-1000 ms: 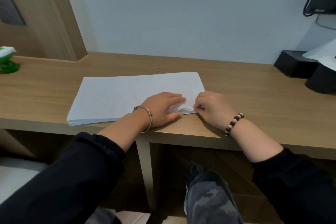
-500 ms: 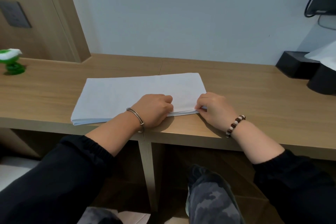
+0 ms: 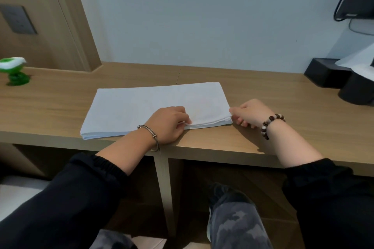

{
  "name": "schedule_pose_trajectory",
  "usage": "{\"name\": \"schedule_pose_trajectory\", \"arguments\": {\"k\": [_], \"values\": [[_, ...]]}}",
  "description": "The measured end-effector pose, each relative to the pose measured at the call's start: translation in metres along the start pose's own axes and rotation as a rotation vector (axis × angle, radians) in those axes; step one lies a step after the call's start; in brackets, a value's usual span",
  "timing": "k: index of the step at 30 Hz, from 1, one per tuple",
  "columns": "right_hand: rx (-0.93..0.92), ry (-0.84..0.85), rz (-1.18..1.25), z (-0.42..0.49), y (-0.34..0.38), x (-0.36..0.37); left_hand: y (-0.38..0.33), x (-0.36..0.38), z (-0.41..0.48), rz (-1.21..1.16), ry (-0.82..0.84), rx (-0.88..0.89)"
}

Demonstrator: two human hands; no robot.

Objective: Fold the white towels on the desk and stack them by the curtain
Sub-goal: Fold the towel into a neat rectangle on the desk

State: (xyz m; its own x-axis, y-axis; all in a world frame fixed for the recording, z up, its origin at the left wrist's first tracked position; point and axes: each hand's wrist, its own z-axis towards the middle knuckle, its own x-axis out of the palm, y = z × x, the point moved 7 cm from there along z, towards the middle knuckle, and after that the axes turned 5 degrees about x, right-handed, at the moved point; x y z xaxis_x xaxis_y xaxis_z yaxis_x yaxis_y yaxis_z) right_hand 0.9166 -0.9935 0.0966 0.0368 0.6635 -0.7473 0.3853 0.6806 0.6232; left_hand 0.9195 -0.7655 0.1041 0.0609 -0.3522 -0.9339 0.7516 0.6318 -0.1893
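Since 1 s ago, left hand (image 3: 168,125) went from flat to curled, fingers now pinching near edge of folded white towel (image 3: 153,103); right hand (image 3: 250,114) pinches its near-right corner. Towel lies flat on desk (image 3: 273,95), by front edge. Risk: pinch catches top layers only, so fold skews on lift.

Soft, even indoor light, moderately bright, gives a cool bluish cast to the wall (image 3: 202,16) and the white towel (image 3: 157,103). Faint, soft-edged shadows lie on the wooden counter (image 3: 303,127) beside the left hand (image 3: 168,125) and the right hand (image 3: 251,112). The space under the counter is dim. The centre is sharp. A green object (image 3: 14,70) at the left edge is smeared, and upright lines there lean, bent by the wide lens.
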Motion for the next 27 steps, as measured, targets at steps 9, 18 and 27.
{"name": "schedule_pose_trajectory", "arguments": {"k": [9, 18, 27], "values": [[-0.059, -0.027, 0.1, -0.007, 0.013, 0.005, 0.001, 0.0, -0.002, -0.003, -0.022, -0.011], [-0.046, 0.038, 0.231, -0.007, 0.013, 0.004, 0.003, 0.001, -0.002, -0.006, -0.024, -0.022], [-0.31, 0.077, -0.074, -0.015, 0.024, 0.012, 0.003, 0.001, -0.002, -0.015, -0.048, -0.026]]}}
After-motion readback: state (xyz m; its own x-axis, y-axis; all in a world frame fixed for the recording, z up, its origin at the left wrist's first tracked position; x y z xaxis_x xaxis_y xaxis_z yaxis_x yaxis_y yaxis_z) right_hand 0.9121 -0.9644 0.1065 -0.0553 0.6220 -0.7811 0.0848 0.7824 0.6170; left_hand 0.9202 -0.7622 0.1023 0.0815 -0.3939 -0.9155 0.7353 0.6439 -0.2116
